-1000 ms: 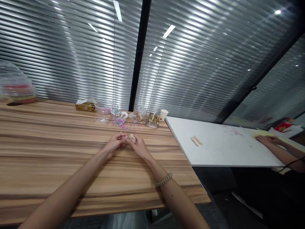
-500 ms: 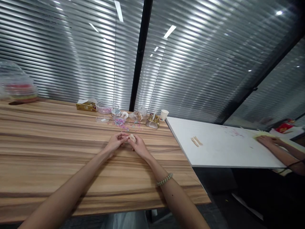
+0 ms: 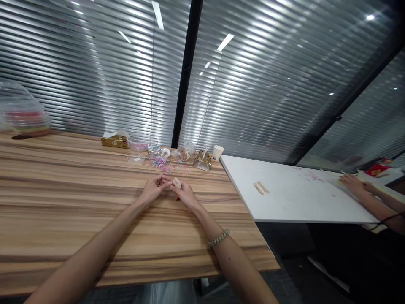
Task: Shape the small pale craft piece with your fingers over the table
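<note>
A small pale beige piece [image 3: 176,183], knobbly in outline and too small to identify, is held up between my two hands over the wooden table [image 3: 79,219]. My right hand [image 3: 186,195] grips it between thumb and fingers, with a beaded bracelet on that wrist. From the other side my left hand [image 3: 153,189] pinches at its left end, fingers closed and fingertips meeting those of the right. The fingers hide part of the piece.
Beyond my hands lie colourful small bits in a clear bag [image 3: 158,160], a clear tub [image 3: 139,145], a gold box [image 3: 114,142], a gold packet [image 3: 203,161] and a paper cup [image 3: 218,152]. Two beige pieces [image 3: 260,188] rest on the white table [image 3: 291,202], where another person's hands [image 3: 352,184] work.
My hands stay in place; the beige piece has turned slightly between my fingers. The other person's hand on the right has lifted and shifted a little.
</note>
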Motion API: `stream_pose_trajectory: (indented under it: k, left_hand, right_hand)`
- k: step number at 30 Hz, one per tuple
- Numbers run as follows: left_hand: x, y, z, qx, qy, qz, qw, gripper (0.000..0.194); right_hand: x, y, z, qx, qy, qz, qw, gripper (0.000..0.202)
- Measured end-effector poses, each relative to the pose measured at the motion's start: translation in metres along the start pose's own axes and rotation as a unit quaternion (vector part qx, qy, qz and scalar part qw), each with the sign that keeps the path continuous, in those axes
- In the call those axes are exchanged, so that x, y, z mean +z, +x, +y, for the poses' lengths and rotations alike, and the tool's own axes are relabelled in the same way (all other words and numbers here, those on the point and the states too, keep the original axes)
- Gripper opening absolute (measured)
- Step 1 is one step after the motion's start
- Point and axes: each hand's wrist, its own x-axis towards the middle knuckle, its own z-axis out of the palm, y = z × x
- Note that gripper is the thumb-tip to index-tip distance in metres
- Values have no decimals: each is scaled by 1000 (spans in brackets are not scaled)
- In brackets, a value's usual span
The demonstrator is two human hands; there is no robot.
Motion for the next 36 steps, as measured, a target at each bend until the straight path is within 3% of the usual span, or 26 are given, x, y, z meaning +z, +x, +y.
stream_pose_trajectory:
  k: [9, 36]
  left_hand:
    - [0, 1, -5, 2, 6, 11, 1000, 26]
    - [-2, 4, -23, 7, 28, -40, 999, 26]
  right_hand:
    - [0, -1, -1, -3, -13, -6, 1000, 25]
    - [-3, -3, 1, -94, -200, -28, 975, 20]
